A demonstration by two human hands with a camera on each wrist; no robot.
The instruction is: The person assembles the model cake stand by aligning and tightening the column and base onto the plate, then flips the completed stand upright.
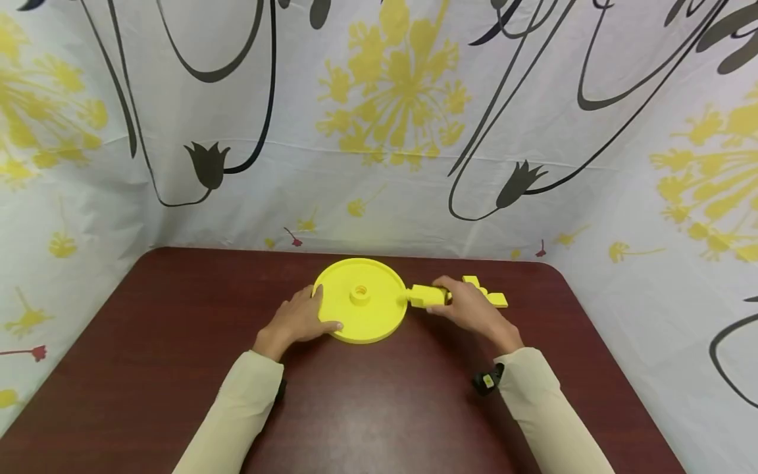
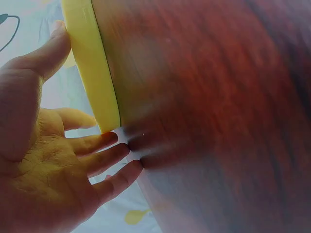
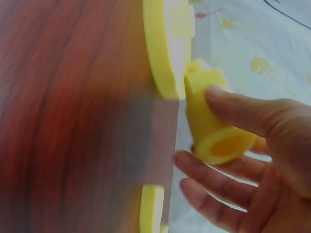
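Note:
A round yellow disc [image 1: 379, 316] with a raised rim and a hollow central boss lies flat on the table. At its left edge, my left hand [image 1: 299, 316] touches the rim with fingers spread and fairly straight; the left wrist view shows the thumb and fingertips against the rim. My right hand [image 1: 468, 306] pinches a yellow hollow tapered piece [image 3: 204, 111] between thumb and fingers. The piece's narrow end meets or nearly meets the disc's right rim; whether they are joined I cannot tell. Its wide end, with a round opening, faces away from the disc.
Another yellow part [image 1: 497, 300] with flat blocky ends lies right of the right hand, partly hidden by it. The dark red-brown table [image 1: 379, 408] has rounded far corners. A white patterned cloth [image 1: 379, 210] hangs behind it and at both sides.

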